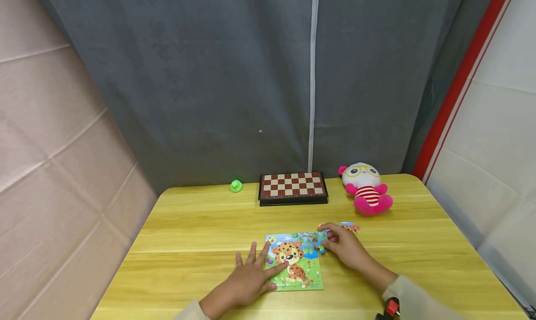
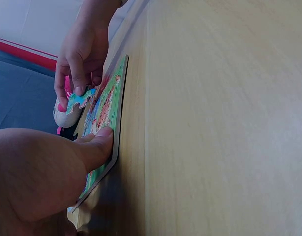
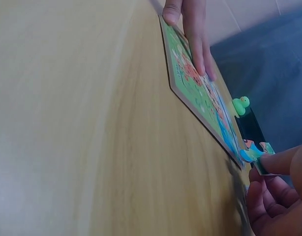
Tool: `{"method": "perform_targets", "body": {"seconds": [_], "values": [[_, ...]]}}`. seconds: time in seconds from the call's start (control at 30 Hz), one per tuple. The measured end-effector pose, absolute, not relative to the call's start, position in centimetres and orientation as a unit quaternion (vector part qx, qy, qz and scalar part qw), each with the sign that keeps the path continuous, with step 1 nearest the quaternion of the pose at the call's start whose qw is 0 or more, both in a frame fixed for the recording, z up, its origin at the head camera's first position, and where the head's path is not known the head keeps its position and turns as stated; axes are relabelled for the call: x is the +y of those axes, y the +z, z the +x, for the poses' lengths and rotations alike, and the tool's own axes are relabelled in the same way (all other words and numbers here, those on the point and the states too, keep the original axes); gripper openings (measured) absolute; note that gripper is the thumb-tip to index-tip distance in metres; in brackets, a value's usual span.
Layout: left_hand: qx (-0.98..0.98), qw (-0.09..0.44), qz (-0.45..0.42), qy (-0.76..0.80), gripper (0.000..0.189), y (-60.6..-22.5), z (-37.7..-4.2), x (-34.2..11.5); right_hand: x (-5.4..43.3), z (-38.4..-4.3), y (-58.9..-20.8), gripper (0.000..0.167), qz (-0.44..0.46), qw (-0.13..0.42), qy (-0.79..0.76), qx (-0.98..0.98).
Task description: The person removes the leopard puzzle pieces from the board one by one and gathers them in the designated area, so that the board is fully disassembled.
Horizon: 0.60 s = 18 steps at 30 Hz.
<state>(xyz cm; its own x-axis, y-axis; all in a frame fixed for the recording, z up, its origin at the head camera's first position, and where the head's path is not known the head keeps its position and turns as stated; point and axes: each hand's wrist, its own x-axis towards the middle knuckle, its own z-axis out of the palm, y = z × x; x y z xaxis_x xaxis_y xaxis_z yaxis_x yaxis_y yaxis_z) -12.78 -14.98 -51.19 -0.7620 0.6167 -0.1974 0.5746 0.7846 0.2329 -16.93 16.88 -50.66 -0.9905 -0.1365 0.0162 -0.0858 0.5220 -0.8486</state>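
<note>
Wood-grain tabletop (image 1: 176, 245) before a grey curtain (image 1: 188, 87), two hands at a leopard jigsaw puzzle (image 1: 296, 272).
The left hand (image 1: 248, 283) lies on the puzzle's left side, fingers spread wide and gripping nothing; the right hand (image 1: 346, 250), fingers bent, pinches a puzzle piece (image 2: 77, 100) by the puzzle's upper right edge. Another piece (image 1: 348, 226) lies beyond that edge; behind the puzzle are a checkered game board (image 1: 293, 186), a green toy duck (image 1: 236, 186) to its left and a pink-and-white plush toy (image 1: 366, 192) to its right.
</note>
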Motion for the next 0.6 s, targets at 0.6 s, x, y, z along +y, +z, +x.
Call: {"method": "perform_targets", "body": {"seconds": [0.6], "values": [[0.935, 0.130, 0.319, 0.086, 0.060, -50.7, -12.6, -14.9, 20.8, -16.7, -50.9, 0.030, -0.010, 0.039, -0.497, 0.867]]}}
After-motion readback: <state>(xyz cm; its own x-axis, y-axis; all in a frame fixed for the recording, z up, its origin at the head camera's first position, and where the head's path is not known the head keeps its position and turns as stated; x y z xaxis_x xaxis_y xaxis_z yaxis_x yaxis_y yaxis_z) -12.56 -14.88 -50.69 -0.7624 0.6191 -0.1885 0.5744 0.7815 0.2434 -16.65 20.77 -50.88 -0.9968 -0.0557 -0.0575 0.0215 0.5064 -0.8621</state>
